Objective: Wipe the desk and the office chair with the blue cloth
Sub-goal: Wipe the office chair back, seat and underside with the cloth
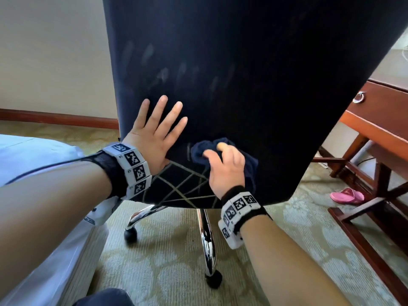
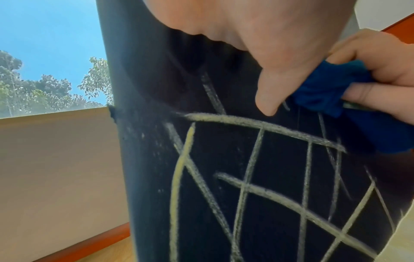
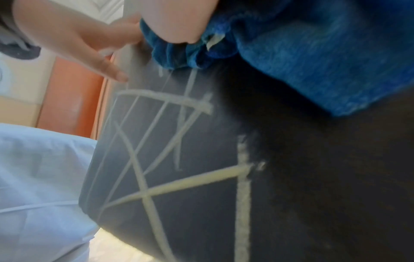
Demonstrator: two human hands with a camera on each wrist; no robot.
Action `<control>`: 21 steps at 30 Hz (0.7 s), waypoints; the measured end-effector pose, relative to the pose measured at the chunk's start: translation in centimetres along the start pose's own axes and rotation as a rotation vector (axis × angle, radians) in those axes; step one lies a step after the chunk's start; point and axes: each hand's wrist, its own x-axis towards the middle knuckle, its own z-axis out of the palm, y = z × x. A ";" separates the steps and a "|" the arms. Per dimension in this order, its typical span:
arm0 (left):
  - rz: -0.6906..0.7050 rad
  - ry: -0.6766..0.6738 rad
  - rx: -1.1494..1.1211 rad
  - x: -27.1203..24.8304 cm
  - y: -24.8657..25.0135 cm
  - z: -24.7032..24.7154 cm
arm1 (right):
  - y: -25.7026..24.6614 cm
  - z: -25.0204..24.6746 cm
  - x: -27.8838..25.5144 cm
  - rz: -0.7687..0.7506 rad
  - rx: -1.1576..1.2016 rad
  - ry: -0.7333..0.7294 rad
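The office chair's dark backrest (image 1: pixel 242 74) fills the head view, its rear side facing me. Yellowish chalk-like lines (image 1: pixel 187 186) cross its lower part, sharper in the left wrist view (image 2: pixel 257 177) and the right wrist view (image 3: pixel 190 186). My left hand (image 1: pixel 154 131) lies flat on the backrest's left side, fingers straight and spread. My right hand (image 1: pixel 225 168) grips the bunched blue cloth (image 1: pixel 203 151) and presses it on the backrest just above the lines. The cloth (image 2: pixel 331 88) shows bright blue beside my left thumb, and it (image 3: pixel 313 62) hangs below my right hand.
The chair's chrome base (image 1: pixel 205 237) with black casters stands on patterned carpet (image 1: pixel 172 261). A wooden desk (image 1: pixel 379 129) with a ring-pull drawer is at the right, a pink slipper (image 1: pixel 346 195) beneath it. A white-sheeted bed (image 1: pixel 33 160) is at the left.
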 end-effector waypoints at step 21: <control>0.466 0.499 0.125 0.6 -1.8 -2.0 | 1.4 -3.7 1.5 0.352 0.149 0.042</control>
